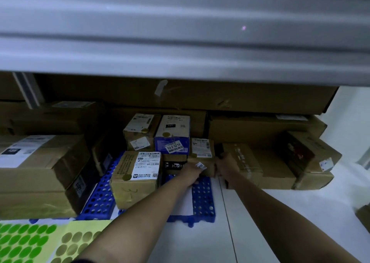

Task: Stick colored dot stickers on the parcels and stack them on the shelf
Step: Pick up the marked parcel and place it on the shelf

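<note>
We are reaching both arms forward under a grey overhanging surface point(180, 32) that is filling the top of the view and hiding whatever is above the boxes. Our left hand point(191, 172) is gripping the near left corner of a small brown parcel point(201, 162), fingers curled under its edge, and our right hand point(227, 163) is pressing against its right side; we cannot tell how the right fingers are lying, since they are tucked behind the parcel. The parcel is sitting low in the stack, touching a black box point(174, 164) on its left, where we are reading only "KAR" before our hand cuts the word off. A small white tag point(200, 166) on the parcel is showing digits that look like "109", blurred. Behind, a blue and white box point(173, 138) is carrying a label reading "53-2-321" with smaller marks we cannot make out. A brown box point(134, 178) in front left is bearing a printed shipping label with barcodes and a dull yellow dot sticker point(126, 177); its small print is too fine to read. The boxes are resting on a blue perforated pallet point(203, 200). At the bottom left, cut off by the frame, a green dot sticker sheet point(22, 240) and a yellow dot sticker sheet point(78, 240) are lying side by side.
</note>
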Demonstrator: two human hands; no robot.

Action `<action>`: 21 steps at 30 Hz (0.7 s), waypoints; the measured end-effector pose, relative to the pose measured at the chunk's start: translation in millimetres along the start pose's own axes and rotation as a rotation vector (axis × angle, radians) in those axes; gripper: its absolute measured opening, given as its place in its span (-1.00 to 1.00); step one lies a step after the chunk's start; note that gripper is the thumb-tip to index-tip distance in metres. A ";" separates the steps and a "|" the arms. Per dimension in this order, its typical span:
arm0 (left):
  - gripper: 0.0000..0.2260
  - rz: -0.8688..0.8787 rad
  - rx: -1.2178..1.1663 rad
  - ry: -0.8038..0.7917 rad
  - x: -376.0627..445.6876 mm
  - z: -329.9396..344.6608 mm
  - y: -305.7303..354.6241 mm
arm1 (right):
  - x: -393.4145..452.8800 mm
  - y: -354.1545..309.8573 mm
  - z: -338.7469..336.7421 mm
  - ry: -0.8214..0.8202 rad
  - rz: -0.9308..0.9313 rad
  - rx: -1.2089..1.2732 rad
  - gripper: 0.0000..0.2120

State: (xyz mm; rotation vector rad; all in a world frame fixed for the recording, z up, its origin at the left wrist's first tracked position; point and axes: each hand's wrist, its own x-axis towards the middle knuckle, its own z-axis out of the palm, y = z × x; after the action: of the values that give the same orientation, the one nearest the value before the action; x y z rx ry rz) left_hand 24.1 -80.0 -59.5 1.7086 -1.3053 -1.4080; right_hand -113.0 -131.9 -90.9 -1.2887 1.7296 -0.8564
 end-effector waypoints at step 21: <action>-0.74 0.107 0.115 -0.167 -26.6 95.6 67.2 | -64.6 37.1 -139.1 0.482 0.008 0.109 -0.61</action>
State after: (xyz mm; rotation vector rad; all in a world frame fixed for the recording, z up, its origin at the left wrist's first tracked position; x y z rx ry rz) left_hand -87.4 -65.5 -18.0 1.5945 -1.5720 -1.4634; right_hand -242.0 -52.3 -47.1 -1.0578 2.0165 -1.3183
